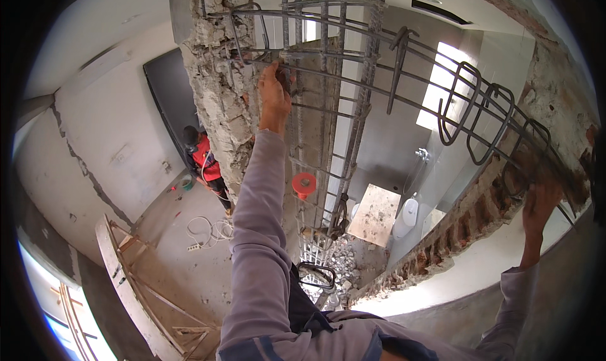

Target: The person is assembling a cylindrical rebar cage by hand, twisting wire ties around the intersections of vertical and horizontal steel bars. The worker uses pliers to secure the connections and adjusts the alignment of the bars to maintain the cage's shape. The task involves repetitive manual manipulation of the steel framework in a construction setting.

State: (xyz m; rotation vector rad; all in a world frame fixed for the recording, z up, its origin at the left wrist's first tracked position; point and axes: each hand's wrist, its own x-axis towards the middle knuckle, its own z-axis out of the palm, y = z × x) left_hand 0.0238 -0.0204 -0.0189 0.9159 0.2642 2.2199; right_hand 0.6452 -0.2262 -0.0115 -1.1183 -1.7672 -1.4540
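Rebar cage (396, 77) between my left hand (275, 99) and right hand (541, 202)
I can't tell whether they grip (awkward reach); I'd keep it level.

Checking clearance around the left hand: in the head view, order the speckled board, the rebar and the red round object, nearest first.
1. Rebar, right at the left hand.
2. Red round object, below the hand in view.
3. Speckled board, lower right, farthest.
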